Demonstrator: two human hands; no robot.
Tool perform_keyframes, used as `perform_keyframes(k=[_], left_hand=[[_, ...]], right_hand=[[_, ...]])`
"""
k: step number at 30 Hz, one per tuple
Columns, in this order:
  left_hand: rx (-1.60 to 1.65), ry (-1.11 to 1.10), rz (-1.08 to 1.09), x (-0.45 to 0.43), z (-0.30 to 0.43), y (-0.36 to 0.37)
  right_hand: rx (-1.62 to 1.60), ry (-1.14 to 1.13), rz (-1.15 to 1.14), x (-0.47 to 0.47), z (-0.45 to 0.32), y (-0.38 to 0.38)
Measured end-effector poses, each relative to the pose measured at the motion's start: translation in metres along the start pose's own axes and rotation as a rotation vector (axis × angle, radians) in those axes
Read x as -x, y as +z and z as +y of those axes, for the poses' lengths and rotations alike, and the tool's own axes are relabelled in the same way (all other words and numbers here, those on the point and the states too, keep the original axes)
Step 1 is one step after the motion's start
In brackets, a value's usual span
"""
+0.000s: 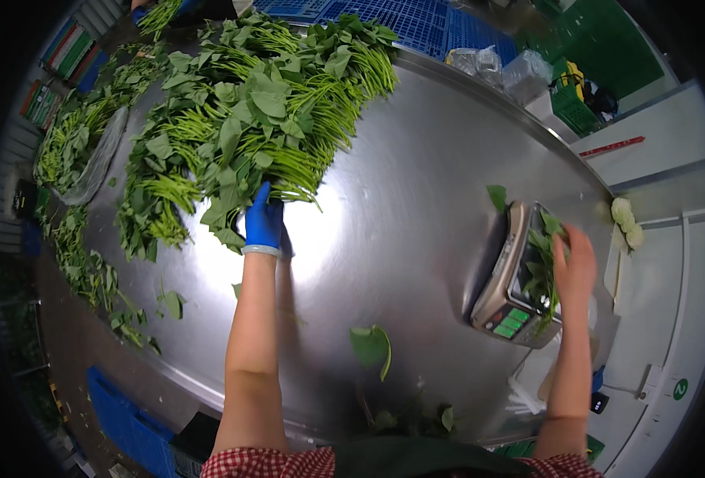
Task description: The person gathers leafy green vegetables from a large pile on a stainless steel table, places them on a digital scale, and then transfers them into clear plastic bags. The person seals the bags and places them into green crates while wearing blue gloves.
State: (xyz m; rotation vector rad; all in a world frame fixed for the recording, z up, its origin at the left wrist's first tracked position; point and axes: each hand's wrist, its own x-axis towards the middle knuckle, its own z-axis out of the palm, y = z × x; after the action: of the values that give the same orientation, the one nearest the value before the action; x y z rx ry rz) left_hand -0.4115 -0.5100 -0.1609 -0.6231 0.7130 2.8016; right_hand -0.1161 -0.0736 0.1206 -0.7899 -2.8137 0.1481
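My left hand [264, 224], in a blue glove, reaches into the near edge of a big pile of leafy green bunches [269, 101] with long stems. Its thumb points up along the leaves; the other fingers are hidden among them. On the right, my bare right hand [574, 266] has its fingers curled over a small bunch of leafy greens [540, 269]. That bunch lies on the platform of a digital weighing scale [510, 293], whose green display is lit. A loose leaf [497, 197] is beside the scale, and another leaf with its stem [370, 349] lies nearer me.
The steel table [412, 197] carries more greens [71, 143] and a clear plastic sheet [98, 158] at left. Blue crates [388, 24], plastic bags [525, 74] and a green basket [573, 107] stand beyond the far edge. Another person's gloved hand [140, 13] holds greens at top left.
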Motion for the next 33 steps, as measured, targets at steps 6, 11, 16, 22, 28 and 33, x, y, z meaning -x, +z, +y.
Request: perform_keyframes(k=[6,11,16,22,28,33], left_hand=[[0.021,-0.046,-0.079,-0.027,-0.03,0.064],[-0.102,0.002,-0.08,-0.024,-0.036,0.077],[-0.1,0.04,-0.211,-0.044,-0.046,0.09],[-0.104,0.107,-0.165,-0.055,-0.056,0.109],[-0.284,0.024,-0.016,0.061,-0.06,0.043],[-0.658,-0.065,0.225,0.283,-0.082,-0.076]], right_hand=[[-0.434,-0.275,-0.238,-0.24,-0.109,0.192],[-0.544,-0.091,-0.405,-0.368,-0.213,0.286],[-1.057,-0.173,-0.673,-0.369,-0.289,0.331],[-1.415,-0.061,-0.812,-0.271,-0.317,0.347],[-1.312,0.069,-0.678,-0.139,-0.264,0.336],[-1.331,0.177,-0.774,0.072,-0.177,0.251]])
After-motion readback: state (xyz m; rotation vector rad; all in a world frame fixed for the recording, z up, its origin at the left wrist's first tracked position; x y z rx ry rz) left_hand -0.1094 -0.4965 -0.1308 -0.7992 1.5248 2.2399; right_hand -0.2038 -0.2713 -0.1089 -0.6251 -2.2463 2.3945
